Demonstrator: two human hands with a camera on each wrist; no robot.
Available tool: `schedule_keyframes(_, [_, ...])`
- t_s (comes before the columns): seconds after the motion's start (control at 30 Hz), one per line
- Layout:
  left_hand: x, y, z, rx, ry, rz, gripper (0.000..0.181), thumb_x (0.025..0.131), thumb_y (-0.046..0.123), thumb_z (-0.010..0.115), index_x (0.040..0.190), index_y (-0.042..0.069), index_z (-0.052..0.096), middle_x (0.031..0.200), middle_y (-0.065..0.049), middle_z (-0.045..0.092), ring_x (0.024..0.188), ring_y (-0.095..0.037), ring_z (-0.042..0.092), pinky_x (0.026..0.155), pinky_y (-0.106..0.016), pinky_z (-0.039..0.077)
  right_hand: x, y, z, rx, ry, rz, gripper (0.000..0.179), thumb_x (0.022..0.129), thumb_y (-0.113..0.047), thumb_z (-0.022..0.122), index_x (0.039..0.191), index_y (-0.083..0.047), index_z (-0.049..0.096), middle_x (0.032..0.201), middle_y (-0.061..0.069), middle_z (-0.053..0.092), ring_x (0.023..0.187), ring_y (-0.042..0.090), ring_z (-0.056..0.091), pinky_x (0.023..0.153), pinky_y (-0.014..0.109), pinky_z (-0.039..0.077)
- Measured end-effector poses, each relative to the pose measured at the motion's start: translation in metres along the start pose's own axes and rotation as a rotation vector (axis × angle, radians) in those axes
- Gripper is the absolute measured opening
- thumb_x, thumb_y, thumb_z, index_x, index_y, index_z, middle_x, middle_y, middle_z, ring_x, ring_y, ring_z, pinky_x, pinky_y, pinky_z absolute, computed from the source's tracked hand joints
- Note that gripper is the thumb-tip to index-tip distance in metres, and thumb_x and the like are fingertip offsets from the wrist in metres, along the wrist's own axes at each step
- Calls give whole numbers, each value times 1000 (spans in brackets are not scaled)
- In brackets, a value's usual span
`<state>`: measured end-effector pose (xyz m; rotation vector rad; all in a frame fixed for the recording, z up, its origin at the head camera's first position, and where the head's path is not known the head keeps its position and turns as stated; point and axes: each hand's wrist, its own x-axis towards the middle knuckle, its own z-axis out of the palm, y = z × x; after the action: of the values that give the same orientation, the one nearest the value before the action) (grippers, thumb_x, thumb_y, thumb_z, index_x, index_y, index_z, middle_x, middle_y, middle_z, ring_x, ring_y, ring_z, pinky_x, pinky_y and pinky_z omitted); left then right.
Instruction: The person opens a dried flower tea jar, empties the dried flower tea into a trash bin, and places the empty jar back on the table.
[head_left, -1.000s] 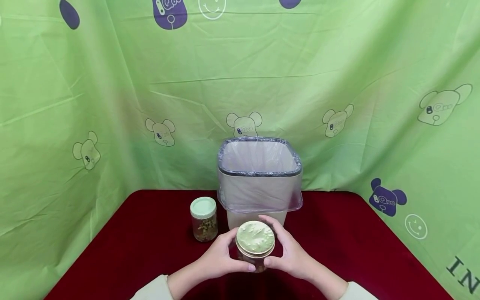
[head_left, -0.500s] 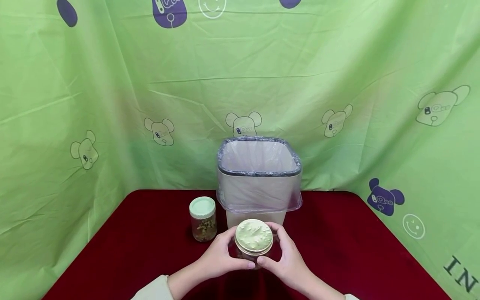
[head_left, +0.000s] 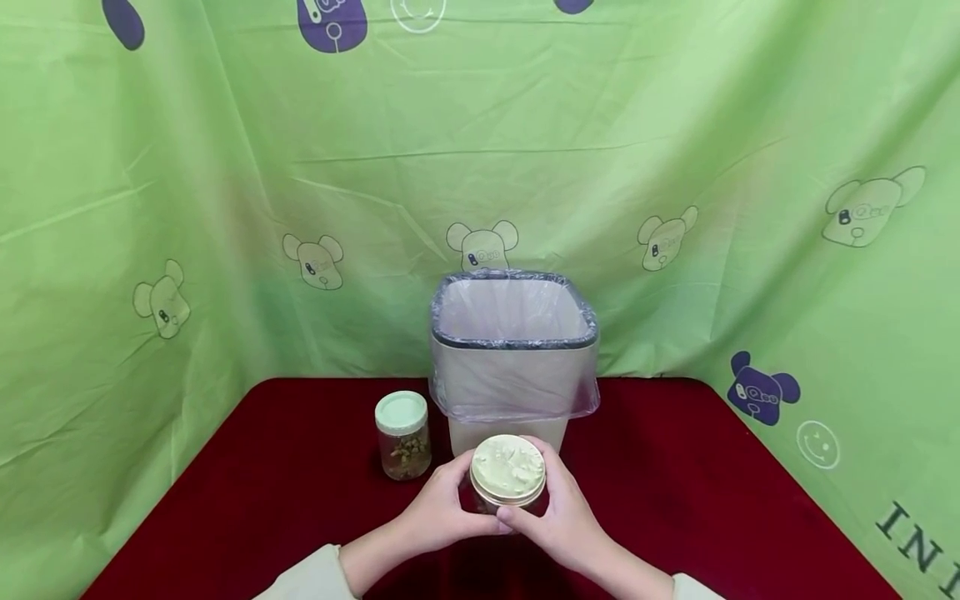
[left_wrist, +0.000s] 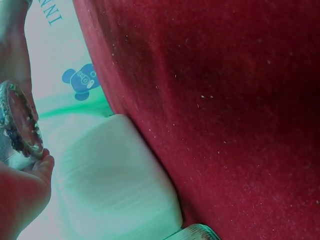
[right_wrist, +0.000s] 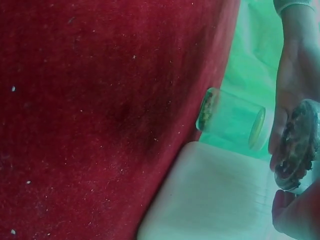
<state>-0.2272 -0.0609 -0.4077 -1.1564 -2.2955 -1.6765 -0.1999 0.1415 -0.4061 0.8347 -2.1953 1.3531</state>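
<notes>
Both hands hold one clear jar with a pale lid point(head_left: 508, 467) above the front of the table. My left hand point(head_left: 442, 512) grips its left side, while my right hand point(head_left: 562, 508) wraps its right side; the thumbs meet at the front. In the right wrist view the jar's bottom point(right_wrist: 295, 145) shows, with dark bits inside. The left wrist view also catches the jar's underside point(left_wrist: 22, 120) between the hands. Behind and to the left stands a second jar point(head_left: 405, 446), upright with a pale green lid and brownish-green lumps inside.
A white bin point(head_left: 510, 379) lined with a translucent purple bag stands directly behind the held jar, its mouth upward. Dark red cloth point(head_left: 300, 483) covers the table. A green printed curtain point(head_left: 375, 208) encloses the back and sides.
The right hand has shifted its grip round the jar, its thumb sliding left to the left thumb. The jar has risen slightly in view. The second jar and bin stay put.
</notes>
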Motion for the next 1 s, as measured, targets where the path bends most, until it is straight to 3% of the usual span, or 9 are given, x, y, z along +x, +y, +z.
schedule_keyframes(0.23, [-1,-4,-2,3,15,-4,67,73,28,86,132,20,54,122,7,63,116,-15,56,100,-35,44,4,2,4,11,-19,1,75,76,-25,81,138,-5,42,128,3,56,116,17,54,98,30,43])
schedule_keyframes(0.53, [6,-3,-6,18,-17,25,67,73,28,87,131,20,54,121,7,63,114,-15,58,98,-34,45,9,3,-3,64,-41,-40,75,78,-20,79,139,-5,40,129,6,56,116,18,54,99,28,42])
schedule_keyframes(1.0, [6,-1,-8,-2,-63,-20,69,72,25,87,131,18,53,120,7,63,113,-15,58,98,-33,45,10,11,-10,208,-145,-44,72,79,-16,74,140,-3,37,133,8,52,121,19,50,103,27,37])
